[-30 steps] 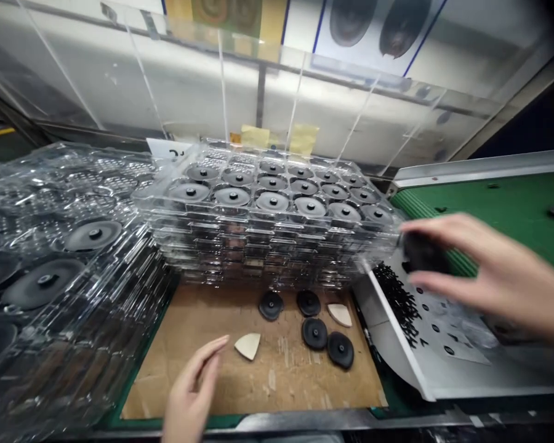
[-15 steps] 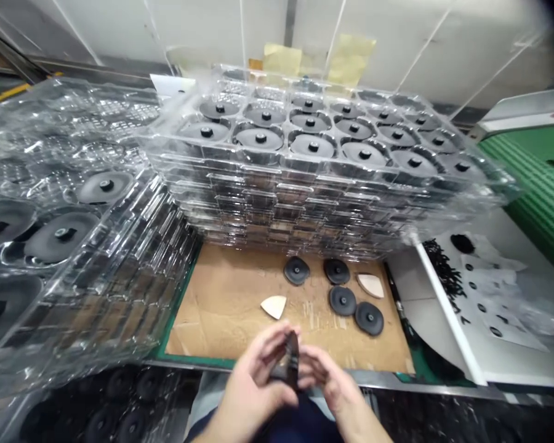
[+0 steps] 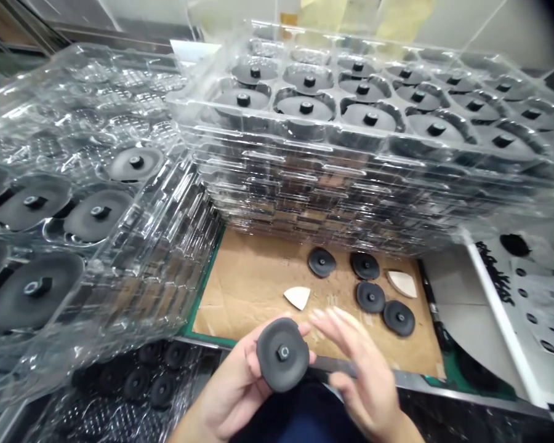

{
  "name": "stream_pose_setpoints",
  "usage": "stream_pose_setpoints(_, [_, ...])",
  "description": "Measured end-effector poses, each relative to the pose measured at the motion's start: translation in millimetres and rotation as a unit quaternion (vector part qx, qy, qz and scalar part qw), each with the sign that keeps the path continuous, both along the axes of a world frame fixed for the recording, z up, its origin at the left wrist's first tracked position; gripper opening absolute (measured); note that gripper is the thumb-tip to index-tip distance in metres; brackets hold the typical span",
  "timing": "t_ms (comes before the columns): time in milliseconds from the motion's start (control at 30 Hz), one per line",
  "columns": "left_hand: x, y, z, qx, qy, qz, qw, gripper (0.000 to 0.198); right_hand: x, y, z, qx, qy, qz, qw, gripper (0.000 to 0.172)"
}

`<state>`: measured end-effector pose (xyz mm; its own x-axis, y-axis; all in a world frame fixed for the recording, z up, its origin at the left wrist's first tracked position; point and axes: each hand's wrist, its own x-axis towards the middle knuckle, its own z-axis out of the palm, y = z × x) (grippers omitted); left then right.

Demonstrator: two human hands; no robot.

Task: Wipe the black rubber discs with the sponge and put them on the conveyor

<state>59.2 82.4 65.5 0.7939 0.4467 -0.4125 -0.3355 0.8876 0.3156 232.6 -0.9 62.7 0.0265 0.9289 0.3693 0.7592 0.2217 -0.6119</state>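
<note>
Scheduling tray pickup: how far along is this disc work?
Done: top tray of the centre stack looks mostly filled with discs. In hand: left hand holds one black disc, right hand open beside it. Left: four loose discs lie on the cardboard; the left tray has empty pockets.

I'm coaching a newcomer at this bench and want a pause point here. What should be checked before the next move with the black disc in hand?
1. Hold on black disc: left hand grips its rim with the fingers, centre nub facing the camera. Ok.
2. Right hand: open beside the disc, holding nothing, though blurred. Ok.
3. Room on cardboard mat: bare cardboard shows left of the near cream wedge. Ok.
4. Loose discs on the mat: four, lying flat, none stacked. Ok.
5. Held disc's hidden underside: cannot tell.
6. Free pocket in top tray of the middle stack: near pockets filled, far ones unclear. Cannot tell.
</note>
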Motion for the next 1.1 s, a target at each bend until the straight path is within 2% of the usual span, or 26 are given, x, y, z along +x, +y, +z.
stream_pose_setpoints(67, [-0.1,2.5,-0.6,0.0,0.001,-0.002,1.0,0.059,-0.1,-4.8,-1.6,0.003,0.022,-0.066,0.998,0.055])
stream_pose_setpoints(100, [0.4,3.1,-0.7,-0.003,0.002,0.002,1.0,0.058,-2.3,-3.7,-0.4,0.007,0.025,-0.063,0.998,0.056])
stream_pose_setpoints(233, [2.9,3.7,-0.1,-0.012,0.004,0.037,0.999,0.045,-15.6,13.2,4.8,0.025,-0.003,0.078,0.997,0.068])
stream_pose_setpoints(300, [2.3,4.9,-0.5,-0.009,0.008,0.043,0.999,0.046,-16.7,14.9,1.1,0.019,0.001,0.079,0.997,0.062])
stream_pose_setpoints(367, [0.7,7.3,-1.2,-0.003,0.009,0.033,0.999,0.052,-11.3,8.2,-7.5,0.009,0.036,-0.007,0.999,0.049])
stream_pose_setpoints(467, [-0.5,11.5,-2.0,0.005,0.01,0.036,0.999,0.052,3.5,-2.6,-24.7,-0.035,0.071,-0.161,0.984,0.034])
stream_pose_setpoints(533, [0.4,13.3,-2.3,0.0,0.005,0.049,0.999,0.052,11.4,-0.6,-37.1,-0.082,0.056,-0.193,0.976,0.03])
stream_pose_setpoints(667, [2.6,13.0,-0.9,-0.018,0.047,0.082,0.995,0.052,10.3,22.0,-62.0,-0.142,0.022,-0.152,0.978,0.034])
stream_pose_setpoints(800, [2.9,9.6,3.8,-0.015,0.105,0.108,0.989,0.058,-2.7,38.9,-77.4,-0.15,0.019,-0.135,0.979,0.031])
stream_pose_setpoints(967, [7.5,3.8,8.0,-0.006,0.123,0.137,0.983,0.058,-10.2,34.6,-79.6,-0.128,0.044,-0.087,0.987,0.021])
stream_pose_setpoints(1100, [13.8,0.1,10.0,-0.006,0.135,0.127,0.983,0.059,-0.5,23.1,-73.0,-0.11,0.052,-0.065,0.991,0.022])
